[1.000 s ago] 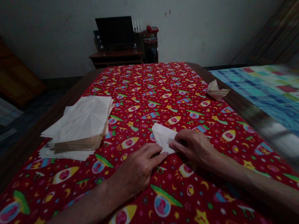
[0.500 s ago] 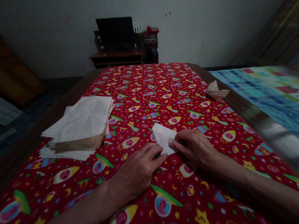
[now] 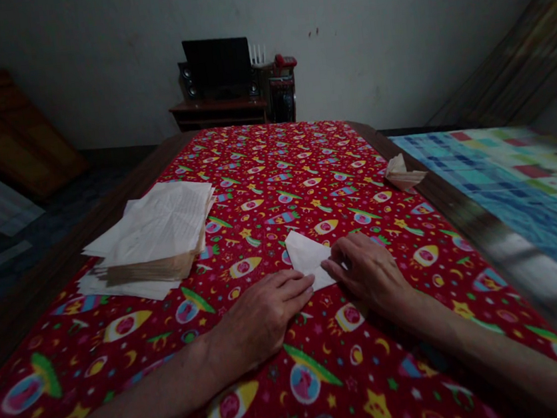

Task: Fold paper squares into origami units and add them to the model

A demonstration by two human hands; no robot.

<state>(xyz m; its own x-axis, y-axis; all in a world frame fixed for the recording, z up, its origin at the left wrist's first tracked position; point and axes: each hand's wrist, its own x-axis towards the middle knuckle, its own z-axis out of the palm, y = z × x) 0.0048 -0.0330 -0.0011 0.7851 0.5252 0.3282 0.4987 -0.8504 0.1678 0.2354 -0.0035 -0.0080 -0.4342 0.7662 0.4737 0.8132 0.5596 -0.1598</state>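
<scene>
**Resting both hands at a folded paper**

Red-clothed table [image 3: 254,171]: paper stack [image 3: 154,240] at 10 o'clock, small folded paper [image 3: 404,174] at 2 o'clock. White folded paper [image 3: 307,257] centred between hands. Right hand [image 3: 370,275] on it, grip unclear; left hand [image 3: 263,318] open, flat, fingertips at its edge.

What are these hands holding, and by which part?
The right hand pins the right edge of a folded white paper flat with its fingertips; the left hand rests beside it. Nothing is lifted.

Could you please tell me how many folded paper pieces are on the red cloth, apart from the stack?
2. One white piece lies between the left hand and right hand; a tan one sits at the right edge of the cloth. The stack could hide more.
</scene>
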